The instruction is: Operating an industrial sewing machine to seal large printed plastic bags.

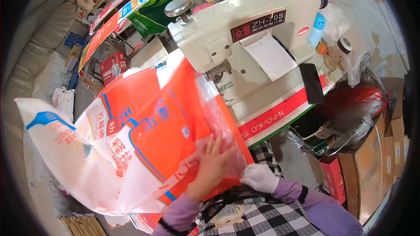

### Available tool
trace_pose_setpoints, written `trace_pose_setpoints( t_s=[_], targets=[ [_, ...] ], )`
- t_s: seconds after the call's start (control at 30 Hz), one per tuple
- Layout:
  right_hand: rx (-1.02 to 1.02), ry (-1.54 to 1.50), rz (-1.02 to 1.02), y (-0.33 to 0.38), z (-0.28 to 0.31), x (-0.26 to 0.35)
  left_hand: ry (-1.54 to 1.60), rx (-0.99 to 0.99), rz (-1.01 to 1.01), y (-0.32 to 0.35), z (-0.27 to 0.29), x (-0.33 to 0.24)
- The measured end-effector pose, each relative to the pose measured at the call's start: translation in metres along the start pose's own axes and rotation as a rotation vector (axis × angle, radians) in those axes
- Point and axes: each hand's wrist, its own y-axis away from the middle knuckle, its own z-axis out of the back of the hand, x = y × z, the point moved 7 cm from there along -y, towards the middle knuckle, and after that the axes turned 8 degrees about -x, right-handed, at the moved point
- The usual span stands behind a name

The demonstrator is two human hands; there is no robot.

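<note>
A large orange, white and blue woven sack [144, 135] with a clear plastic liner lies across my lap, its open end under the needle of a cream industrial sewing machine [245, 30]. My bare left hand [212, 161] presses flat on the sack's orange face near its edge, fingers spread. My right hand [259, 177], in a white glove, pinches the sack's lower corner edge. The rest of the sack hangs down to my left.
A dark phone [311, 83] lies on the machine table at the right. Plastic bags [354, 113] and cardboard boxes [372, 166] stand to the right. More printed sacks [109, 22] are stacked on tables behind, at the upper left.
</note>
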Motion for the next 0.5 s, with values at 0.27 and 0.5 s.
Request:
trace_pose_setpoints(
  t_s=[0.27,0.5],
  targets=[
    [-0.237,0.009,-0.164,-0.11,0.017,-0.04,-0.73,-0.227,0.225,0.109,0.224,0.144],
    [-0.292,0.02,0.022,-0.16,-0.049,0.017,-0.588,-0.198,0.338,0.194,0.157,0.31]
  ],
)
